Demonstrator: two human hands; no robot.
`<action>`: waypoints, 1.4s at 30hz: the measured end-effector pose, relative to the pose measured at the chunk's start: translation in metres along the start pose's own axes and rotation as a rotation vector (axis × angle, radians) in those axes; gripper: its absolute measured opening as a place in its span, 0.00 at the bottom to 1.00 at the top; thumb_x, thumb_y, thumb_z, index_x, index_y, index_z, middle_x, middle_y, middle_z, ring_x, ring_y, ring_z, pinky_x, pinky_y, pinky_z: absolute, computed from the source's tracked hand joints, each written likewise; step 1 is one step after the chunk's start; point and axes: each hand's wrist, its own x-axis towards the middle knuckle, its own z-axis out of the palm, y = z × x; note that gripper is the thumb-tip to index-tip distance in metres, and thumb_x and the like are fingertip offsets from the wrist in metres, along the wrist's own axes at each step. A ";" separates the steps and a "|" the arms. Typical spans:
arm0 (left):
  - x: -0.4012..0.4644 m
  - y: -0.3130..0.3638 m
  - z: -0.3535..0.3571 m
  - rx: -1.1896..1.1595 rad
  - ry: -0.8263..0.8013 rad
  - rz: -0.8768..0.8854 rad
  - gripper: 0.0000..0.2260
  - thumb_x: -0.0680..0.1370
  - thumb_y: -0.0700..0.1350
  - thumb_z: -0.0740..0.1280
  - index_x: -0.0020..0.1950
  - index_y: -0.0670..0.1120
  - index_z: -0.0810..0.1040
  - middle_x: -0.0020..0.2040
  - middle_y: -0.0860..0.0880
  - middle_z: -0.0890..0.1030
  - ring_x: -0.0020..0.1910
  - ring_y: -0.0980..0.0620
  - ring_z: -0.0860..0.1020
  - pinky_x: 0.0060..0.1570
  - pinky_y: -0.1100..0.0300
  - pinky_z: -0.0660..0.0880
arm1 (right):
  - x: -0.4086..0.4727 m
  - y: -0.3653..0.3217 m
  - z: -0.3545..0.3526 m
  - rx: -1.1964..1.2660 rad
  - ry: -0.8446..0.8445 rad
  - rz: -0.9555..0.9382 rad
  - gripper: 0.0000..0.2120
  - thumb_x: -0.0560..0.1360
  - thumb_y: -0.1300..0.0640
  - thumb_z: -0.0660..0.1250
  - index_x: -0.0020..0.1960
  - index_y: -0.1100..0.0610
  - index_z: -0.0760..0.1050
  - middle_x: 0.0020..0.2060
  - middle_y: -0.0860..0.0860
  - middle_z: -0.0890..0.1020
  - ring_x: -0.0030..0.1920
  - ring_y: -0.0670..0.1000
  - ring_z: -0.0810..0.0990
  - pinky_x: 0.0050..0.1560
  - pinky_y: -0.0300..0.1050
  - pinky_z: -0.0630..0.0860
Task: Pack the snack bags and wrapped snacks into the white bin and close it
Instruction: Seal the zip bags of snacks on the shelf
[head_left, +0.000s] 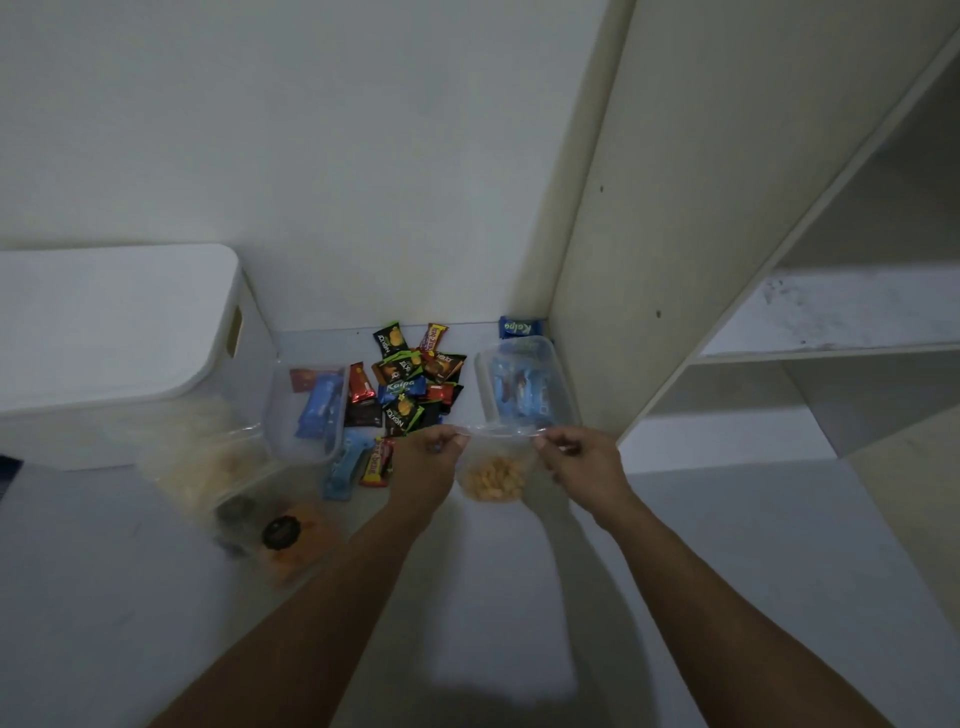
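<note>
A clear zip bag of orange snacks (493, 480) hangs between my hands above the floor. My left hand (431, 457) pinches its top left corner and my right hand (576, 457) pinches its top right corner. A white bin (119, 332) with a lid on it stands at the far left. Several wrapped snacks (410, 379) lie in a loose pile on the floor beyond my hands. One clear tub (306, 410) left of the pile holds blue and red bars. A second clear tub (524, 384) to the right holds blue wrapped snacks.
More clear snack bags (208, 457), pale and orange, lie on the floor in front of the bin, one with a dark round label (281, 532). A blue packet (521, 327) rests against the wall. A cream shelving unit (675, 260) rises on the right.
</note>
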 end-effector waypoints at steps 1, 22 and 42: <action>-0.002 0.001 -0.010 0.002 -0.001 0.020 0.06 0.77 0.39 0.66 0.48 0.46 0.83 0.36 0.49 0.81 0.32 0.61 0.77 0.34 0.66 0.75 | -0.003 -0.005 0.002 0.013 -0.014 -0.034 0.03 0.73 0.61 0.72 0.41 0.56 0.83 0.31 0.44 0.81 0.29 0.38 0.78 0.38 0.38 0.76; -0.027 0.048 -0.129 -0.208 0.123 0.240 0.06 0.72 0.37 0.72 0.48 0.41 0.84 0.41 0.51 0.83 0.39 0.60 0.79 0.43 0.61 0.80 | -0.055 -0.118 0.063 0.152 0.055 -0.396 0.08 0.72 0.67 0.71 0.39 0.55 0.80 0.27 0.44 0.80 0.28 0.39 0.76 0.34 0.32 0.75; -0.027 0.081 -0.137 -0.295 0.129 0.307 0.03 0.71 0.36 0.72 0.39 0.42 0.81 0.38 0.47 0.81 0.36 0.59 0.78 0.40 0.55 0.81 | -0.063 -0.156 0.065 0.023 -0.027 -0.555 0.02 0.74 0.60 0.71 0.42 0.58 0.79 0.33 0.48 0.78 0.32 0.38 0.73 0.33 0.28 0.69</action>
